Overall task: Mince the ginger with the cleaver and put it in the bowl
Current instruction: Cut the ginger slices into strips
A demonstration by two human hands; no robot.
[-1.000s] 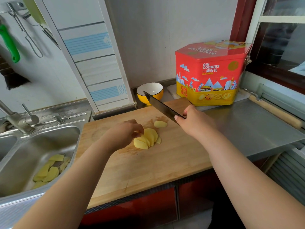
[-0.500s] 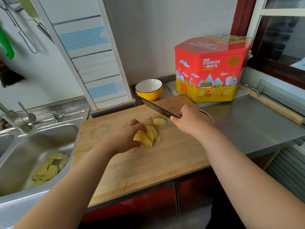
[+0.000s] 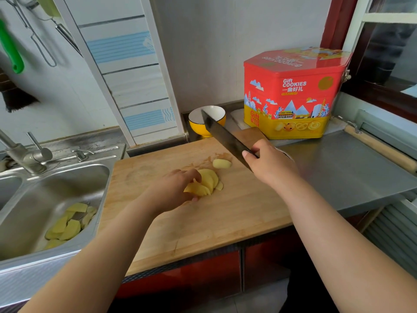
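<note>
Fingers (image 3: 194, 177) of my left hand (image 3: 173, 190) curl around slippery, stiff ginger slices (image 3: 206, 182); right hand (image 3: 268, 163) grips cleaver (image 3: 223, 136) handle.

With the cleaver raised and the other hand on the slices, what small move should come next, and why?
Probably bring the cleaver down onto the ginger slices. The right hand grips it with the blade tilted above the cutting board, and the left hand holds the fanned, still uncut stack. The bowl waits behind the board.
</note>
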